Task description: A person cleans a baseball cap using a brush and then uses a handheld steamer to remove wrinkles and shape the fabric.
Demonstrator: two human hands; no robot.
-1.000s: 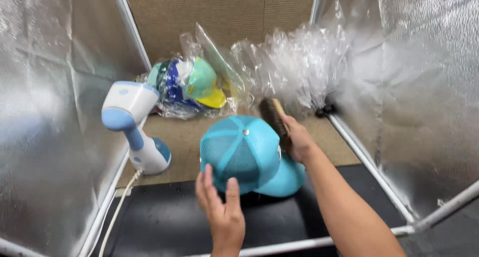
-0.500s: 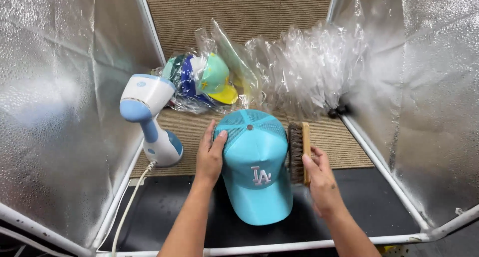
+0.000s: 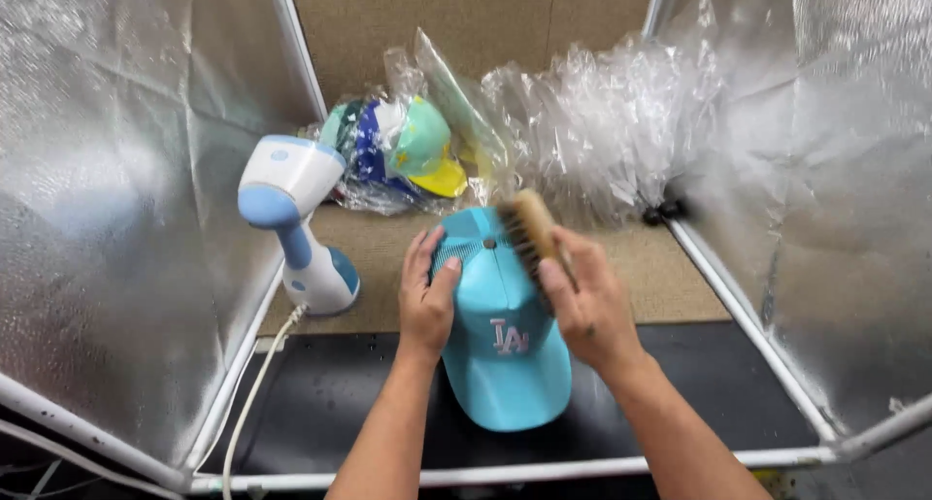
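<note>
The right hand (image 3: 587, 301) is curled tight around a wooden brush (image 3: 529, 233), and the brush bristles sit on the top right side of the blue cap (image 3: 500, 330). The brush is long and points away from the person, a bit to the left, up toward the little button on top of the cap. The left hand (image 3: 427, 296) lies with its fingers stretched out, pressed on the cap's left side, so the cap is right between both hands (the right one is the one with the tool). The cap's long way runs from its back, far from the person, to its brim, which points at the person and lies on the black mat (image 3: 320, 403). To the left stands a white and blue steamer (image 3: 296, 223), near but not touching. Behind the cap is a bag of caps (image 3: 398, 155) and crinkly clear plastic (image 3: 592, 121). Shiny silver walls (image 3: 107, 189) close in both sides, so the most open room is the mat in front
</note>
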